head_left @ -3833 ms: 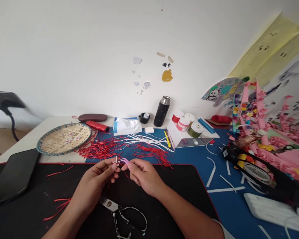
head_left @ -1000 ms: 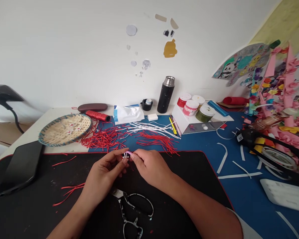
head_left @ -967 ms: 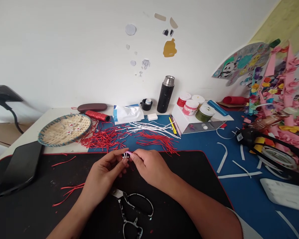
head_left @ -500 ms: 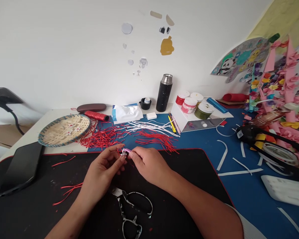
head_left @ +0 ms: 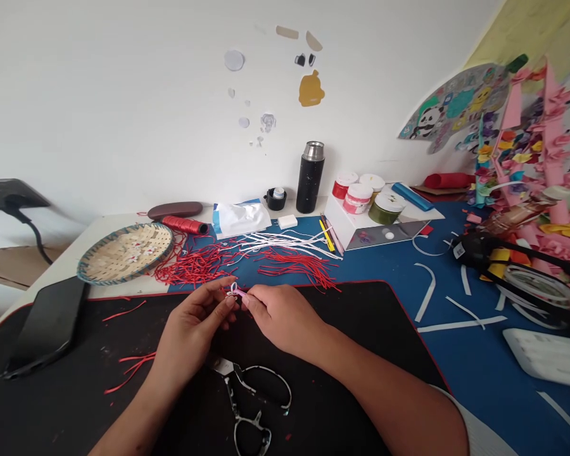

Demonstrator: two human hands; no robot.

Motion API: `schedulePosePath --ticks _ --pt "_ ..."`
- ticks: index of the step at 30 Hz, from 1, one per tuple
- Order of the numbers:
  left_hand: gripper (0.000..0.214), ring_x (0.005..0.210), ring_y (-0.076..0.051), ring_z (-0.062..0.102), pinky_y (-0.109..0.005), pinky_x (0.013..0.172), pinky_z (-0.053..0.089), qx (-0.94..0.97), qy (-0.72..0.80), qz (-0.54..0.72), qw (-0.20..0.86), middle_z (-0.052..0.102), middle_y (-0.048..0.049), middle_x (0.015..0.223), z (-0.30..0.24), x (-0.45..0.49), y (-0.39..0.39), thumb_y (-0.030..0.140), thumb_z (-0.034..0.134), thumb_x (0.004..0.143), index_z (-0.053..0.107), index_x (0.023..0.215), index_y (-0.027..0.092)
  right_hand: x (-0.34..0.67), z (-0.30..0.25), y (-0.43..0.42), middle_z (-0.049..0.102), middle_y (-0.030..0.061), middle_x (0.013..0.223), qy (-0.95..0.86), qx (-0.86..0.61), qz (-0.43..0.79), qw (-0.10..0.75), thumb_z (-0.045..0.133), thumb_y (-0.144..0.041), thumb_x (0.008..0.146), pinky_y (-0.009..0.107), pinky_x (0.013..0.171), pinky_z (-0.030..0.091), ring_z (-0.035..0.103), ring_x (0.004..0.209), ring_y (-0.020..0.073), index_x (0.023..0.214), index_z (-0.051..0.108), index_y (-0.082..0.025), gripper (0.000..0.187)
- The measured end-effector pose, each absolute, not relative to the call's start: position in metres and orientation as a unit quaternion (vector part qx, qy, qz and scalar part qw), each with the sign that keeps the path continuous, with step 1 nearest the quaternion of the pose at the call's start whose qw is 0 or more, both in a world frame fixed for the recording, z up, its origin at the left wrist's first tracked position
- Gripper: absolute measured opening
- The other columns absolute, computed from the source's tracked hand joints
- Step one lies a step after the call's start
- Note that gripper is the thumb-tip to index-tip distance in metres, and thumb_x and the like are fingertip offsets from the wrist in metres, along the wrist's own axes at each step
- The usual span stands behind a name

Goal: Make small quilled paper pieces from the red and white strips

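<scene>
My left hand [head_left: 194,320] and my right hand [head_left: 278,316] meet over the black mat [head_left: 76,386], fingertips pinched together on a tiny white and pink paper piece [head_left: 234,291]. The piece is looped, with a thin red strip hanging from it. Scissors [head_left: 249,405] lie on the mat just below my hands. Piles of red paper strips [head_left: 194,269] and white paper strips [head_left: 285,244] lie just beyond my fingers on the blue cover.
A woven tray [head_left: 123,253] with small flowers sits at back left, a dark phone [head_left: 45,326] at left. A black flask [head_left: 310,177], jars [head_left: 358,196] on a white box, a red thread spool [head_left: 185,225] and pink paper crafts [head_left: 536,158] line the back and right.
The hands stay pinched on the small paper piece with slight finger shifts. The view has drifted a little, up and to the right.
</scene>
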State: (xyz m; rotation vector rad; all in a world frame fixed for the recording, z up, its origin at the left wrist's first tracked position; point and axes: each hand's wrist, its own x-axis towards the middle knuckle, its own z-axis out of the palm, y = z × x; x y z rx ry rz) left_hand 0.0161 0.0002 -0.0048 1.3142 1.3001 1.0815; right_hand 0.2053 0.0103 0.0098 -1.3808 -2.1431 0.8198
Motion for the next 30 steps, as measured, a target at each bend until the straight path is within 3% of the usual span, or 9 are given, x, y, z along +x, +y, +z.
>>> schedulePosePath --ticks 30 --pt "0.046 0.067 -0.018 0.066 -0.027 0.060 0.053 0.540 0.549 0.414 0.485 0.073 -0.0016 0.075 -0.0042 0.0141 0.0009 0.049 0.081 0.084 0.077 0.120 0.021 0.2057 0.0149 0.0064 0.074 0.0062 0.081 -0.790 -0.510 0.283 0.186 0.047 -0.034 0.109 0.032 0.060 0.028 0.063 0.072 0.0186 0.090 0.070 -0.018 0.034"
